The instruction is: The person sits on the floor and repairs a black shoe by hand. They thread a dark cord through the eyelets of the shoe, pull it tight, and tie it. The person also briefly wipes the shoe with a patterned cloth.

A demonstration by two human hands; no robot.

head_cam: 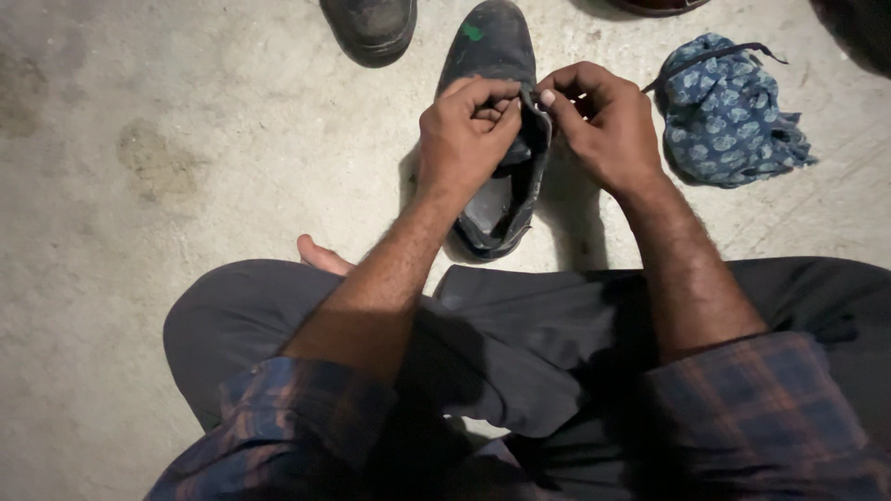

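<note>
**Both hands at the shoe's collar**

The left hand (464, 130) pinches the dark shoe (497, 139) at its collar; the right hand (599, 121) pinches the same edge opposite; the shoe lies on the concrete floor (186, 139), worn, dusty, grey-black, a green spot on its toe; it looks light, its upper soft, best gripped there; right of it lies a blue patterned cloth (729, 111).

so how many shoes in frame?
2 for sure. One dark shoe stands in the middle, with the left hand and right hand pinching its upper edge. Another shoe is cut off at the top edge. A dark shape at the top right may be a third.
</note>
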